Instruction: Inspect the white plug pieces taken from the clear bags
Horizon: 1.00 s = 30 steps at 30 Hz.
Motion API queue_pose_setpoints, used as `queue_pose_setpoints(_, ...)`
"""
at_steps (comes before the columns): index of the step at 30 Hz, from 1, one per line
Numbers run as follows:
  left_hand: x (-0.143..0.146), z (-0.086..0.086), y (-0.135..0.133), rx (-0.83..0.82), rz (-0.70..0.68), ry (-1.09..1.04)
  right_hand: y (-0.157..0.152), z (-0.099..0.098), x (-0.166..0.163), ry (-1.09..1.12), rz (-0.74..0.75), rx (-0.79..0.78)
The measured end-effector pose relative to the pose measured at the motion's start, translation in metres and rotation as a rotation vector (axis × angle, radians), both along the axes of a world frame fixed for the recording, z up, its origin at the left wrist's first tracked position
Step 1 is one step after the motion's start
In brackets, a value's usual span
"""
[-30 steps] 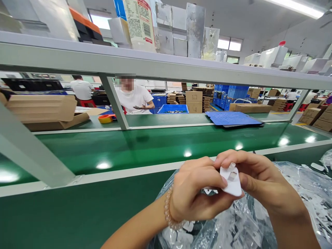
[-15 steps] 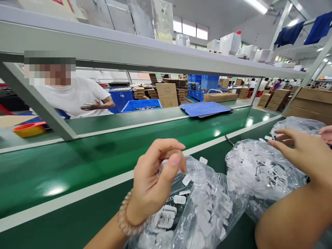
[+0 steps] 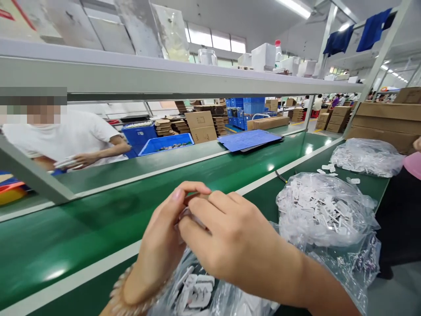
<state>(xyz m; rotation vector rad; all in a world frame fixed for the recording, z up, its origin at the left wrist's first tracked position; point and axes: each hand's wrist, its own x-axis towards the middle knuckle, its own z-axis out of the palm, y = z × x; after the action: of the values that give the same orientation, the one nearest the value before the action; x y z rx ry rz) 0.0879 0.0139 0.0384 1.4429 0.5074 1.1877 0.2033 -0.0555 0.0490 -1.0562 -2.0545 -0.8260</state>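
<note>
My left hand (image 3: 164, 239), with a beaded bracelet (image 3: 126, 292) at the wrist, has its fingers curled in front of me. My right hand (image 3: 226, 237) meets it there, its fingers bent and touching the left fingertips. Whatever lies between them is hidden by the fingers; only a pale sliver shows. Below the hands, small white plastic pieces (image 3: 200, 292) lie in and around an opened clear plastic bag (image 3: 226, 298). To the right, a second clear bag (image 3: 315, 210) bulges with similar white pieces.
A third bag (image 3: 365, 156) and a few loose white pieces (image 3: 327, 168) lie farther right. Beyond runs a green belt (image 3: 128, 224), bearing a blue sheet (image 3: 250, 139). A shelf (image 3: 197, 83) crosses overhead. Opposite, a person in a white shirt (image 3: 75, 136) works with their hands.
My right hand has come left from over the bags on the right to meet my left hand. My left hand has shifted slightly left in view, and the view has turned right.
</note>
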Motion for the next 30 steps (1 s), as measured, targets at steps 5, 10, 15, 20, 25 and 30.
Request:
queue_pose_setpoints(5, -0.001, 0.002, 0.005, -0.087, -0.054, 0.0, 0.007, 0.0, 0.002, 0.038, -0.038, 0.089)
queue_pose_setpoints(10, -0.002, -0.001, 0.004, -0.081, -0.127, -0.066, 0.019, -0.001, 0.013, 0.262, 0.26, 0.091)
queue_pose_setpoints(15, -0.003, -0.013, -0.001, 0.366, 0.115, -0.128, 0.022, 0.0, 0.025, 0.995, 0.532, -0.321)
queue_pose_setpoints(20, -0.007, -0.013, -0.002, 0.487, 0.121, -0.124, 0.016, 0.005, 0.023, 1.248, 0.681, -0.625)
queue_pose_setpoints(25, -0.012, -0.009, -0.003, 0.516, 0.02, -0.124, 0.013, 0.007, 0.023, 1.35, 0.82, -0.908)
queue_pose_setpoints(30, -0.012, -0.012, -0.01, 0.542, -0.145, -0.109, 0.015, 0.006, 0.02, 1.493, 0.977, -1.222)
